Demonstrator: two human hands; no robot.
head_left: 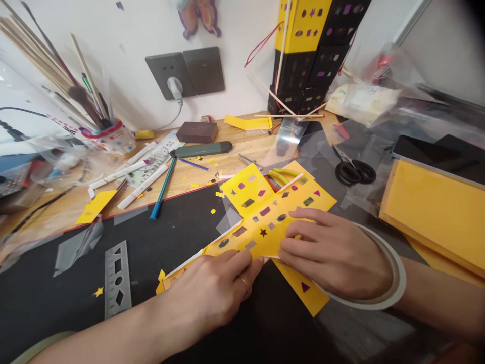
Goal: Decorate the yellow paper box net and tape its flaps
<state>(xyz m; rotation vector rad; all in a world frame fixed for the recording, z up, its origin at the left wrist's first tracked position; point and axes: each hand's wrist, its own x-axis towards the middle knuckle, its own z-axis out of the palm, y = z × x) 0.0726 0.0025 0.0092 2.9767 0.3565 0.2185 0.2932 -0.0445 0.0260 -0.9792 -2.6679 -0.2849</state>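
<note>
A yellow paper cutout [272,231], pierced with small stars, rectangles, diamonds and ovals, lies at an angle over the black work mat [182,222]. White strips run along some of its edges, and purple or grey shows through several holes. My left hand [217,285], with a ring on one finger, pinches the cutout's near edge between thumb and fingers. On the right part of the cutout, my right hand [337,250] grips with bent fingers; its thumb is hidden. A wide white ring [397,275] circles my right wrist.
Black-handled scissors [354,172] and yellow sheets [435,212] lie to the right. A stencil ruler [118,278] and a blue pen [162,189] are at left. Behind stand a black-and-yellow box tower [303,55] and a brush cup [109,136].
</note>
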